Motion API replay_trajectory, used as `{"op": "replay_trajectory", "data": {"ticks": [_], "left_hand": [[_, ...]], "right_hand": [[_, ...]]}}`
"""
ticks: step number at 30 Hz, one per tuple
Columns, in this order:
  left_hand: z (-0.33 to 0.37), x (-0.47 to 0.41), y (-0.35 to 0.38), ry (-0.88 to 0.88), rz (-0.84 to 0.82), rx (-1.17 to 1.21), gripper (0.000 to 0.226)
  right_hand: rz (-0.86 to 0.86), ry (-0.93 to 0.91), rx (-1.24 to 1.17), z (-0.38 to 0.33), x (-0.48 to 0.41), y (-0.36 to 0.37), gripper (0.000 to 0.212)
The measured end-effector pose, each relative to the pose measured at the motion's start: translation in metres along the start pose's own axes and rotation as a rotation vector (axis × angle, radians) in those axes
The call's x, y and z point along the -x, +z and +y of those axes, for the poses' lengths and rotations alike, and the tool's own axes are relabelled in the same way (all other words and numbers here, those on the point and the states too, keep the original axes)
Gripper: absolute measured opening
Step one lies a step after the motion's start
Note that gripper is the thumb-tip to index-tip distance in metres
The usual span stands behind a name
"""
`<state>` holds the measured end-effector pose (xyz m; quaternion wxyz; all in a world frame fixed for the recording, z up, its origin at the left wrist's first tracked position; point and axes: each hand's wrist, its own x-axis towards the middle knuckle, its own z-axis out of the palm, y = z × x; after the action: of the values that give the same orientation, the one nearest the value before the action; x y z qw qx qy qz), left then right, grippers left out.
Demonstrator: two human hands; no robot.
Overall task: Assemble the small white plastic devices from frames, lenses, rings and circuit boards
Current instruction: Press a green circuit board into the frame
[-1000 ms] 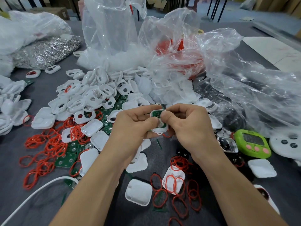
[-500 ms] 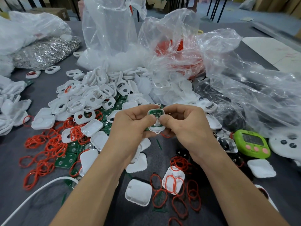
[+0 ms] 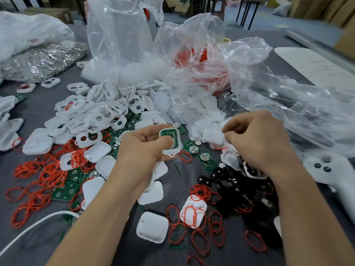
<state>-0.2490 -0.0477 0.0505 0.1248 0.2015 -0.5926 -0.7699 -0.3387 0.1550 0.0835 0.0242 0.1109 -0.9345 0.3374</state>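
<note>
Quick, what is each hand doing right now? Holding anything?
Left hand: holding a white frame with a green circuit board in it.
Right hand: fingers curled by the white parts; whether they pinch one cannot be told.

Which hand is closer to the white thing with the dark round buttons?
Right. The right hand is just left of the white gadget, apart from it. The left hand is farther left, holding a small white device.

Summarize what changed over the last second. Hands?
The right hand let go of the device and moved right, to the pile of white parts. Whether its curled fingers pinch anything is unclear. The left hand still grips the device, green board up. Parts lying on the table stayed put.
</note>
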Motion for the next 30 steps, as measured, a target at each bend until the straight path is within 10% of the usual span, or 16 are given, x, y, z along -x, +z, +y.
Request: {"op": "replay_trajectory", "data": {"ticks": [16, 30], "left_hand": [[-0.001, -0.002, 0.003, -0.039, 0.046, 0.035, 0.029], [0.0, -0.001, 0.002, -0.042, 0.065, 0.034, 0.023]], "right_hand": [[-0.199, 0.013, 0.583, -0.018, 0.019, 0.008, 0.023], [0.093, -0.015, 0.278, -0.017, 0.013, 0.017, 0.014]]}}
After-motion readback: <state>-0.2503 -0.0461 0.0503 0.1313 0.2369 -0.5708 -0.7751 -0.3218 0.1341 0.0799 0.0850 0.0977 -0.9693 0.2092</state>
